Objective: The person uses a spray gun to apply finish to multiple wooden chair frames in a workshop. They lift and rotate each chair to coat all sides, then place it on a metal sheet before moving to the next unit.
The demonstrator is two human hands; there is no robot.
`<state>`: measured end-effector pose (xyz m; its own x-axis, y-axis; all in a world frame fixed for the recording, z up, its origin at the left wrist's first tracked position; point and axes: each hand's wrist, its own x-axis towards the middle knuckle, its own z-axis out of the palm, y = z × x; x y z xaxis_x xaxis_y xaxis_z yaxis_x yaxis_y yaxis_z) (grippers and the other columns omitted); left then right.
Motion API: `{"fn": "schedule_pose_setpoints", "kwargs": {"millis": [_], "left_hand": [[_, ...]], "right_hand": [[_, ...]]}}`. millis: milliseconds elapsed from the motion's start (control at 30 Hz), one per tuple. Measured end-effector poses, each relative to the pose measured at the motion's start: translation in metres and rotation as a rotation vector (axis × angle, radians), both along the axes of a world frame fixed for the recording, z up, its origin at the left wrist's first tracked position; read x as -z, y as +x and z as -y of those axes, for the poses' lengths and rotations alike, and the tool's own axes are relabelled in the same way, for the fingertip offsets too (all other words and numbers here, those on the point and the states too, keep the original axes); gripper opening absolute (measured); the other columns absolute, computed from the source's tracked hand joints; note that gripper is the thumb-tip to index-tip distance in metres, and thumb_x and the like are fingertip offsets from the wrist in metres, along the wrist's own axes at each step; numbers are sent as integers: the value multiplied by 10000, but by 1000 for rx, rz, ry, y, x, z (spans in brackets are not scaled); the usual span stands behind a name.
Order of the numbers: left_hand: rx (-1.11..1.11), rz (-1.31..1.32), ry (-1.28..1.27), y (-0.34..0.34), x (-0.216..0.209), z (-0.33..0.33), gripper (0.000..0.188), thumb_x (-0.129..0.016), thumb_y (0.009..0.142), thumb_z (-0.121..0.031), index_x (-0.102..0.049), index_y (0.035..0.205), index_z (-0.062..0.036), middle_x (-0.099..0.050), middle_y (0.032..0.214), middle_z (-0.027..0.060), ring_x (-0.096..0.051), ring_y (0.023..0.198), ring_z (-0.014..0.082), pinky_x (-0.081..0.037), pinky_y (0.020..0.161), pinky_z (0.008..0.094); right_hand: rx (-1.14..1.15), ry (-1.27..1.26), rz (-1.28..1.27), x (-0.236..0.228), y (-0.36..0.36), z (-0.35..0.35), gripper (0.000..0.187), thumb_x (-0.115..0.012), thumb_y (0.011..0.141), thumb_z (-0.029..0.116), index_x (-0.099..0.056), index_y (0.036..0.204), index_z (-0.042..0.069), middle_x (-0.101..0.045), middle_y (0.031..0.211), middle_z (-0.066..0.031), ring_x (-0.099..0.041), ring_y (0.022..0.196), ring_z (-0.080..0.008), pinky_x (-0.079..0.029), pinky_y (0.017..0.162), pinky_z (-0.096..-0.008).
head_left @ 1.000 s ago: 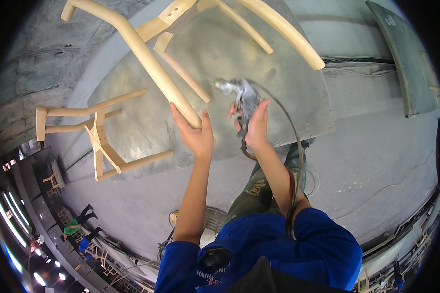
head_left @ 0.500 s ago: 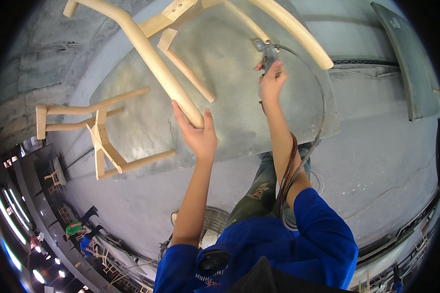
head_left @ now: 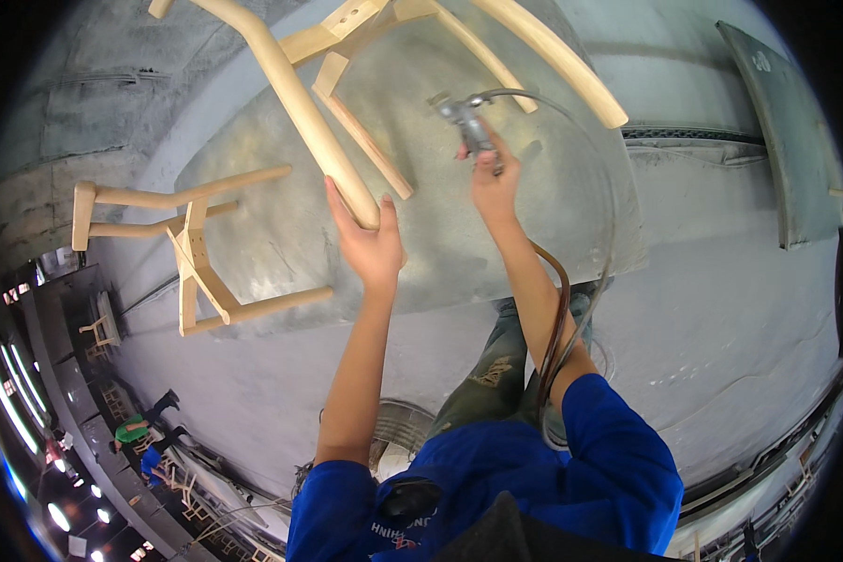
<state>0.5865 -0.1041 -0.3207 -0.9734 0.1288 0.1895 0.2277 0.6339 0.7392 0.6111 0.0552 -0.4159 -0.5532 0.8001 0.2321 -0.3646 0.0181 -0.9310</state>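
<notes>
My left hand (head_left: 370, 239) is wrapped round the lower end of one leg of a pale wooden chair frame (head_left: 302, 108), which lies at the top of the view and runs out of it. In my right hand (head_left: 494, 183) is a metal spray gun (head_left: 468, 126), its nozzle pointing up and left toward the frame's rails. A grey hose (head_left: 590, 150) arcs from the gun to the right and back down, and a brown hose (head_left: 564, 290) runs along my right forearm. Under the frame is a broad grey board (head_left: 450, 234) with yellowish stains.
A second wooden chair frame (head_left: 201, 258) rests at the board's left side. Near my legs stands a round bucket-like container (head_left: 405, 421). A grey panel (head_left: 787, 140) leans at the right. Two people work among chair frames at the far lower left, one in a green shirt (head_left: 131, 429).
The spray gun in my right hand has swung left and slightly down, toward the middle of the board. My left hand and the held chair leg have shifted a little.
</notes>
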Motion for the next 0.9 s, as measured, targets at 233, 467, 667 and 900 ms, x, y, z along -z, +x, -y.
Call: {"fn": "schedule_pose_setpoints", "kwargs": {"millis": [233,467,667,900], "left_hand": [[-21,29,-15,-2,0,0,816,-701,900,-202,-261,1573,-63,-495,1485,209,-592,1241,339,-483,1004,403],[-11,-87,-71,16,2,6,814,-699,881,-193,-277,1559,-33,-450,1521,216,-539,1313,362,-458,1050,413],[-24,-81,-35,52,15,14,802,-693,874,-183,-287,1547,-23,-426,1533,225,-515,1335,391,-446,1067,426],[4,-14,44,95,41,28,779,-656,932,-237,-241,1546,5,-392,1538,254,-489,1343,421,-428,1078,447]], "right_hand": [[103,-137,-9,-37,54,-1,904,-517,900,753,-584,1370,-16,-654,862,-38,-512,666,-76,-419,598,-256],[-314,-256,5,-108,65,23,765,-491,976,667,-630,1288,-18,-666,840,-38,-498,592,-66,-402,526,-251],[-184,-119,186,-160,60,-33,704,-423,1006,653,-643,1054,-14,-675,804,-47,-525,571,-73,-388,488,-228],[45,250,254,-182,126,-57,704,-473,1008,621,-660,1186,-34,-675,834,-31,-433,540,-22,-330,484,-200]]}}
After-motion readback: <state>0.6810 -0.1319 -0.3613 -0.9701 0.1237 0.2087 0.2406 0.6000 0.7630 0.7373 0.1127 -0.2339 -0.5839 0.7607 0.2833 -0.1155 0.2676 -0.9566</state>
